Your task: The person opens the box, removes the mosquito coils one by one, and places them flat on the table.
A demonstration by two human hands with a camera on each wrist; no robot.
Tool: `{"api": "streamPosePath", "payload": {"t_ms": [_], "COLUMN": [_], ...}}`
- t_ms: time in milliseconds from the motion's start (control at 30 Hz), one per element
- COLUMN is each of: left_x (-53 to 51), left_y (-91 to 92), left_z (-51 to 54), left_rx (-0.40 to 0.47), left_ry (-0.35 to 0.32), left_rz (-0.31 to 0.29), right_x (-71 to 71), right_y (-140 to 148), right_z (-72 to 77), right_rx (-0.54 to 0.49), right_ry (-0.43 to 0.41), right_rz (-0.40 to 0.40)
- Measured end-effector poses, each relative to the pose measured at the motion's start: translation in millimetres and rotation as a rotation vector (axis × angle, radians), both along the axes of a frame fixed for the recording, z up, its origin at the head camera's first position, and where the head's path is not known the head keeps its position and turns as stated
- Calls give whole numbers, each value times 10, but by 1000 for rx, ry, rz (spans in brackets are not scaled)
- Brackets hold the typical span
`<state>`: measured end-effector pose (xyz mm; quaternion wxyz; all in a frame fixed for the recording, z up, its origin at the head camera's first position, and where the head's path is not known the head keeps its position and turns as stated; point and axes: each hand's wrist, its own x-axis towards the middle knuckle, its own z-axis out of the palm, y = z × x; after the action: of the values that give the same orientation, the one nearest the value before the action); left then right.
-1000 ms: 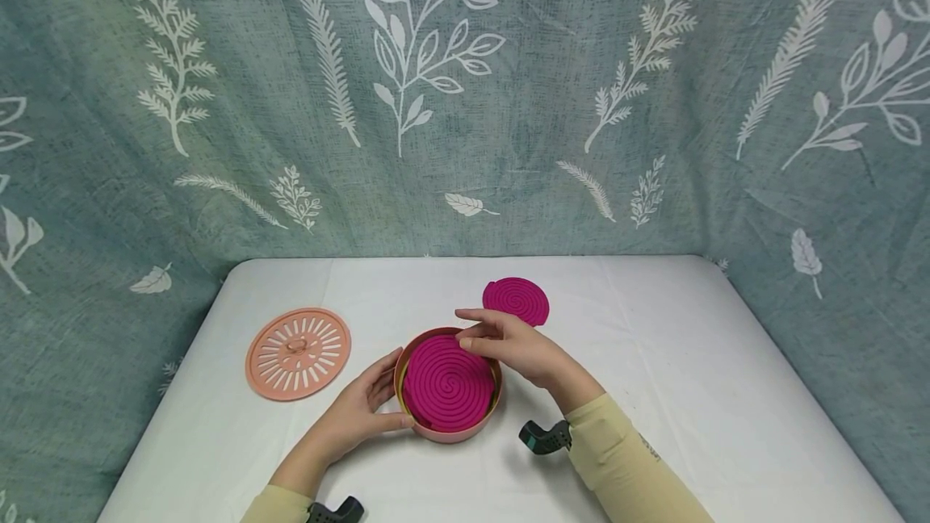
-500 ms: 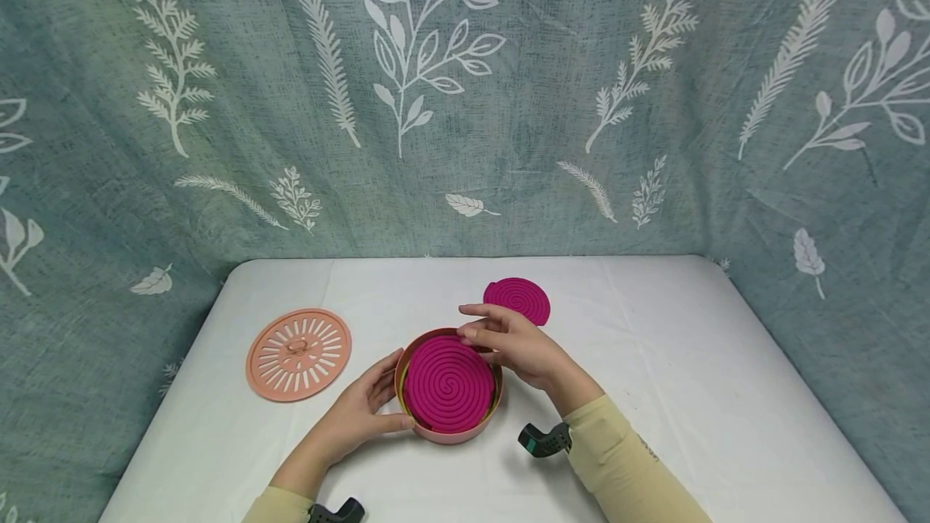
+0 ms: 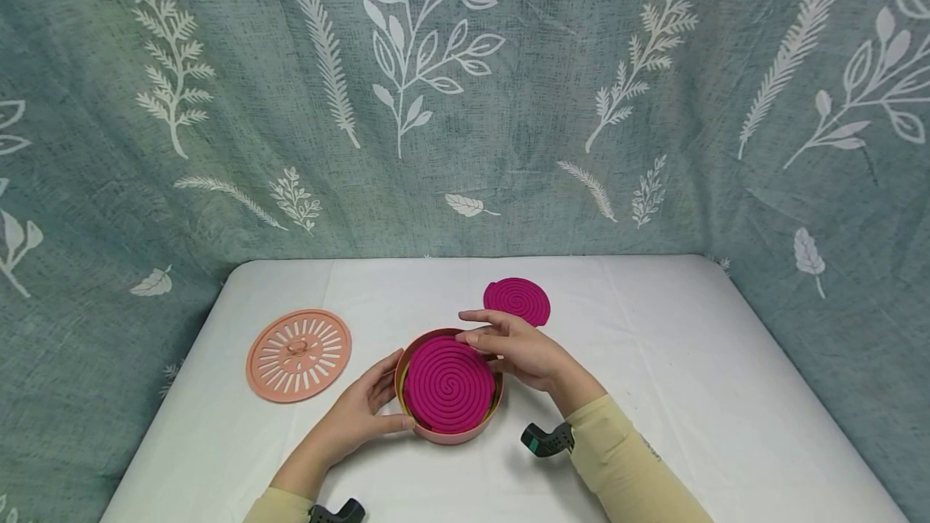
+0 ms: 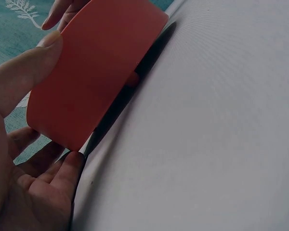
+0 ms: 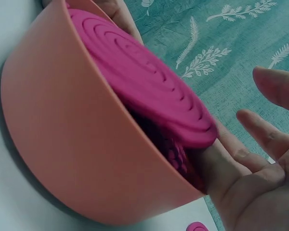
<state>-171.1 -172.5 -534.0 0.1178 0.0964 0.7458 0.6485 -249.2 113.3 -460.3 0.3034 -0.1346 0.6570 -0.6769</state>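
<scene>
The left hand grips a round salmon-pink tin from its left side, thumb near the front and fingers behind. The left wrist view shows its fingertips against the tin's wall. On top inside lies a flat magenta mosquito coil, wound in a tight spiral. At its far right edge, the right hand holds the coil's rim, index finger stretched out above. In the right wrist view the coil is tilted, with a digit tucked under its edge; what lies deeper in the tin is mostly in shadow.
A second magenta coil lies flat beyond the right hand. To the left is a salmon-pink slotted lid with a small loop in its centre. The white table ends at a patterned green curtain.
The right hand's thumb has slid from the top of the coil down to its edge, into the tin. The left hand and the tin have stayed put.
</scene>
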Motion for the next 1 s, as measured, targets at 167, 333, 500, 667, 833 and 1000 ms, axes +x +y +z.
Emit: {"api": "streamPosePath", "payload": {"t_ms": [167,333,500,667,833,1000], "left_x": [1,7,0,0,2,1], "left_y": [-1,-3,-3,0,2,2], "left_z": [-6,-4,1,7,11,10], "left_rx": [13,24,24,17,17,25], "left_ry": [-2,5,7,10,7,2], "left_rz": [-3,-12,-14,-15,-13,-14], "right_x": [-3,-16,-10,-1,-4,-12], "right_y": [19,39,37,30,33,40], "right_z": [-16,-29,-14,-7,-16,-40], "right_rx": [-7,31,76,134,162,168], "right_ry": [-7,3,34,75,97,96], "right_rz": [29,62,79,91,96,92]}}
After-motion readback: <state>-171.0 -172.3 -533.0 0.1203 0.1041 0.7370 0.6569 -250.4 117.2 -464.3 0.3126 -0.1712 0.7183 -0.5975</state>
